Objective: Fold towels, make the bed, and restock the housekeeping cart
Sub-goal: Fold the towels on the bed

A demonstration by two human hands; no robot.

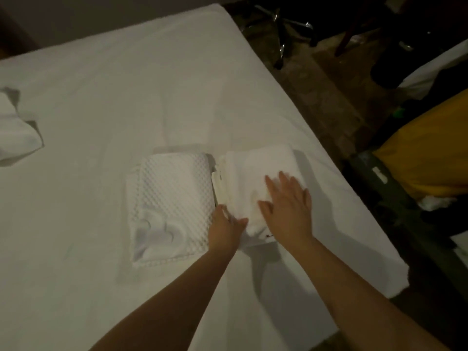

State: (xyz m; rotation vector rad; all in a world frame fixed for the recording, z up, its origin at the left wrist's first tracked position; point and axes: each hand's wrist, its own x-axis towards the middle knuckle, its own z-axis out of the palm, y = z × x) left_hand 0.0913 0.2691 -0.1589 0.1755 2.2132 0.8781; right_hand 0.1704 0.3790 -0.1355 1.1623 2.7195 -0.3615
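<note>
Two folded white towels lie side by side on the white bed sheet [101,97]. The left one is a waffle-textured towel [169,203]; the right one is a plain folded towel stack [253,168]. My right hand [286,206] lies flat on top of the plain stack with fingers straight. My left hand [225,226] is at the stack's near left corner, thumb on top and fingers tucked between the two towels, gripping its edge.
A crumpled white cloth [15,133] lies at the bed's left edge. The bed's right edge runs diagonally; beyond it are a dark floor, a chair base with chrome legs [281,24], and a yellow bag [430,153] on a cart-like object.
</note>
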